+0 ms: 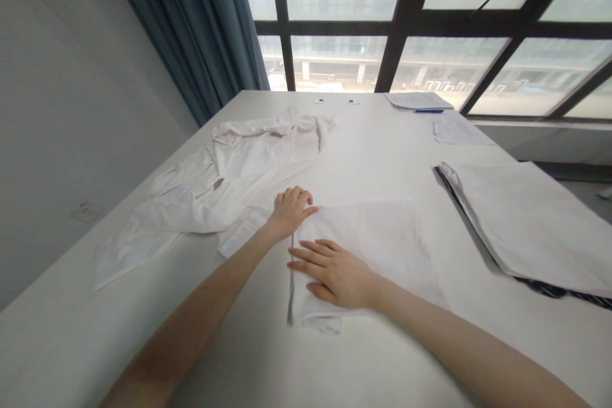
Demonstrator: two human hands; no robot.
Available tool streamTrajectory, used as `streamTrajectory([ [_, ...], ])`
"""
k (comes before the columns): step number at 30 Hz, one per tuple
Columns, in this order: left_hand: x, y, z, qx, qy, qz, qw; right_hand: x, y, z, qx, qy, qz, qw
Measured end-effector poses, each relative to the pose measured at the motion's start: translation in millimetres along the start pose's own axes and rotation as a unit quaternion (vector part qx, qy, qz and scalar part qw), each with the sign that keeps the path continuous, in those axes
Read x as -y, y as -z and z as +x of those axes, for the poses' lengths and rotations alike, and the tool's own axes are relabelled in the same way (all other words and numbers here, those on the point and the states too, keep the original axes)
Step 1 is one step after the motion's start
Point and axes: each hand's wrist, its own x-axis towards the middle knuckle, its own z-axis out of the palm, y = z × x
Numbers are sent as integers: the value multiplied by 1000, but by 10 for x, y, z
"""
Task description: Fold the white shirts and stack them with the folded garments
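Observation:
A folded white garment [382,229] lies flat in front of me, its layered edge facing left and a small flap sticking out at the near side. My left hand [289,211] is at its far left corner, fingers bent and the thumb close to the index finger, gripping the cloth there. My right hand [337,273] rests flat on top near the left edge, fingers stretched out and slightly spread. Left of the garment, a crumpled white shirt [248,162] is spread over the table, its sleeve end close to my left forearm.
On the right of the white table [382,363] lies a folded white cloth [530,223] over something dark and striped. Papers [418,100] and a blue pen [429,111] are at the far right. A blue curtain [191,19] and windows stand behind; a wall borders the left.

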Motion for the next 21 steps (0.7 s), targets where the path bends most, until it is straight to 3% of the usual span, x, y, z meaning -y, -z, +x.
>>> streamTrajectory([
  [4, 44, -37, -20, -16, 0, -14, 1000, -23, 26, 4, -26, -5, 71, 997],
  [8, 35, -27, -21, -19, 0, -31, 999, -108, 189, 4, -82, -38, 152, 984],
  [13, 23, -14, -24, -14, -6, -44, 999, -370, 349, -72, -159, -158, -4, 974],
  [16, 24, -19, -17, -12, 1, -54, 998, -522, 281, -133, -123, -204, -93, 967],
  [21, 57, 47, 33, 18, 44, -98, 994, -600, 148, -175, -79, -214, -144, 963],
])
